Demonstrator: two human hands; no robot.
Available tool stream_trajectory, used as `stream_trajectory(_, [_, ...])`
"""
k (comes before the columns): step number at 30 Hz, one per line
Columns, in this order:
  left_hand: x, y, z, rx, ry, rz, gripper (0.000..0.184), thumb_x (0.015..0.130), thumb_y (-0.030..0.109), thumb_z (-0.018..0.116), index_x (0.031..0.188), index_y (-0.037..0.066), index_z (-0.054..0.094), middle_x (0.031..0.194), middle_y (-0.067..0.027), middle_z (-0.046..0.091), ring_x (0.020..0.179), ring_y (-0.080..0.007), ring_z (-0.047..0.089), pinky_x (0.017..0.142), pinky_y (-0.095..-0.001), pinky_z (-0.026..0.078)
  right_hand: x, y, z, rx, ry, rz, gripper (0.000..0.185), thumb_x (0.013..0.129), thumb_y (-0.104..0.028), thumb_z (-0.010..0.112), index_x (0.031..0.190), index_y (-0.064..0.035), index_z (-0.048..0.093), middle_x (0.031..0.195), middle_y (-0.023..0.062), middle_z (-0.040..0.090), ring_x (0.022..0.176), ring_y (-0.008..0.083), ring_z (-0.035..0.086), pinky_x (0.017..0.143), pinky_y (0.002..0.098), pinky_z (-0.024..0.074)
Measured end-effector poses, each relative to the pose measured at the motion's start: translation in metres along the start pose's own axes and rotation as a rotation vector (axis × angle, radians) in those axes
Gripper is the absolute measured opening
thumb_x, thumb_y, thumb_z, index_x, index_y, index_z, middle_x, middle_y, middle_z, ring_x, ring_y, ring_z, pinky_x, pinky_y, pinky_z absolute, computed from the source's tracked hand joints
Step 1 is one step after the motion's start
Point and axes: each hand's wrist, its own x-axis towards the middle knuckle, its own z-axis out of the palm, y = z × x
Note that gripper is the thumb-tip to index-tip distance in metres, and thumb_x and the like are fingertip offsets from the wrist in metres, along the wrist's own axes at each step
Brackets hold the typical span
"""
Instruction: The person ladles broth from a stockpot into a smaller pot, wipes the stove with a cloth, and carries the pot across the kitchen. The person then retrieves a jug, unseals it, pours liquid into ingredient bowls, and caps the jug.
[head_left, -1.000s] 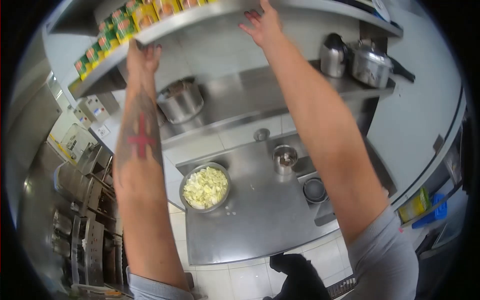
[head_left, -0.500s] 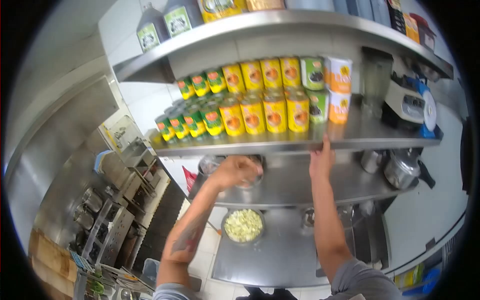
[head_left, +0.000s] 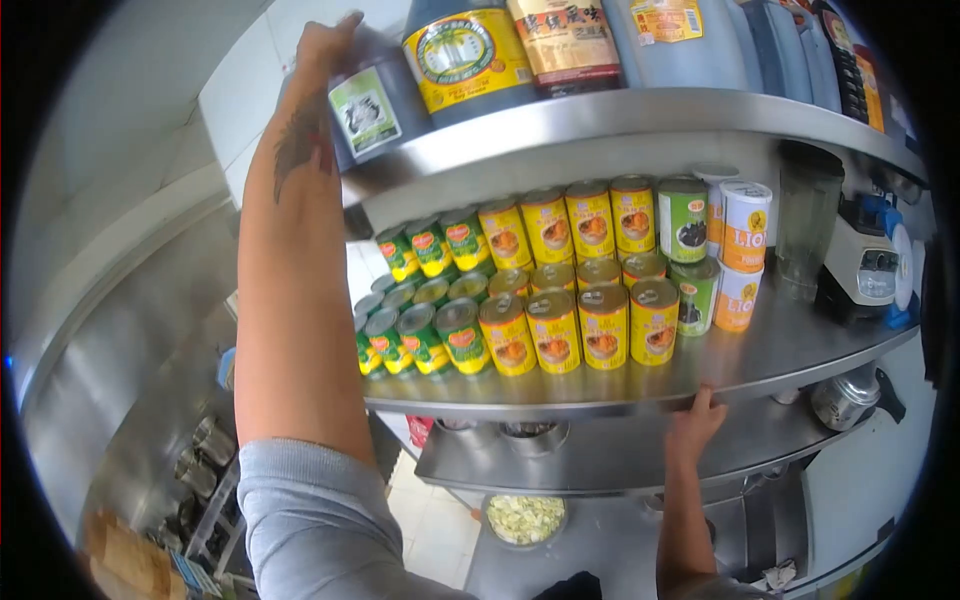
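Observation:
My left hand is raised to the left end of the top shelf, its fingers closed at the top of a dark jug with a green and white label. The jug stands on the shelf, partly behind my forearm. Lower right, my right hand has its fingers closed at the front edge of the middle shelf. Above it stand stacked yellow cans, green-and-yellow cans, green cans and orange-and-white tubs.
More large bottles line the top shelf. A blender jar and its base stand at the right. Below are a pressure cooker, pots and a bowl of chopped pale vegetable on the steel counter.
The view has tilted up to the shelves. My left hand has risen from below the middle shelf to the jug on the top shelf. My right hand stays at the middle shelf's edge.

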Motion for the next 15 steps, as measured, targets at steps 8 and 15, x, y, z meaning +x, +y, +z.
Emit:
stream_trajectory(8, [0.027,-0.011,-0.006,-0.409,-0.578,-0.174,0.082,0.078,0.063,0.073,0.129,0.0,0.063,0.125,-0.0197,0.067,0.109,-0.0313,0.066,0.094,-0.0406,0.053,-0.003,0.008,0.011,-0.046,0.06,-0.18,0.034,0.101,-0.022,0.06,0.123,0.0012,0.048,0.115,0.0118,0.054,0.106,0.0199,0.054,0.092,0.0359,0.0447])
stream_trajectory(15, [0.036,-0.038,-0.09,-0.458,-0.453,0.181,0.085,0.087,0.068,0.063,0.139,0.002,0.055,0.125,-0.0146,0.063,0.115,-0.0231,0.06,0.098,-0.0364,0.05,0.013,0.024,-0.011,-0.414,0.042,-0.161,0.036,0.1,-0.017,0.055,0.127,0.0059,0.045,0.122,0.0159,0.054,0.107,0.0201,0.052,0.095,0.0351,0.0447])
